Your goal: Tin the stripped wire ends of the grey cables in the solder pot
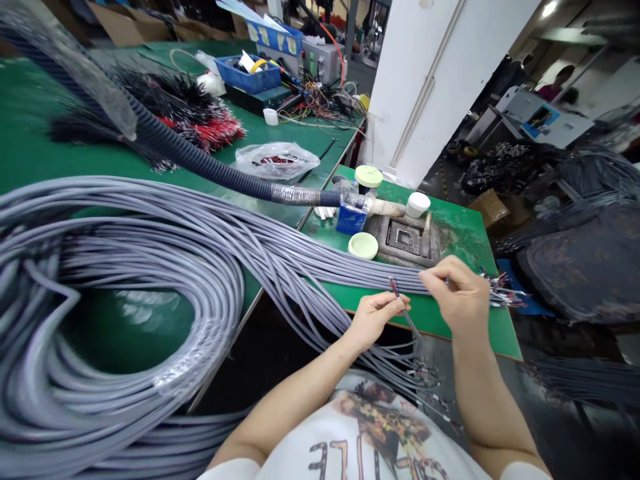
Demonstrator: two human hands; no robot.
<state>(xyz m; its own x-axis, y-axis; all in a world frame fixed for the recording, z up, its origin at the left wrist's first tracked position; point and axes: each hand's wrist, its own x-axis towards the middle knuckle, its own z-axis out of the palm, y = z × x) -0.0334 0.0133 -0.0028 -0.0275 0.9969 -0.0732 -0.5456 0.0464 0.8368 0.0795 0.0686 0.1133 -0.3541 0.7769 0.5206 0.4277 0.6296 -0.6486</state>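
My left hand [376, 319] pinches one grey cable [411, 322] near its end. The cable's stripped tip, with small dark and reddish wires, points up above my fingers. To the right, my right hand [463, 291] has thumb and forefinger pressed together over the far ends of a flat row of grey cables [350, 265]; whether something thin is between them I cannot make out. Past this hand, the row ends in loose coloured wires [505, 293]. More cable ends [425, 373] hang down in front of my shirt.
A big coil of grey cable [215, 347] covers the left table. Behind the row stand a solder pot [405, 239], a pale green lid [363, 246], a white jar [418, 204] and a blue box [351, 217]. A ribbed hose [200, 163] crosses overhead. A white pillar [400, 87] rises behind.
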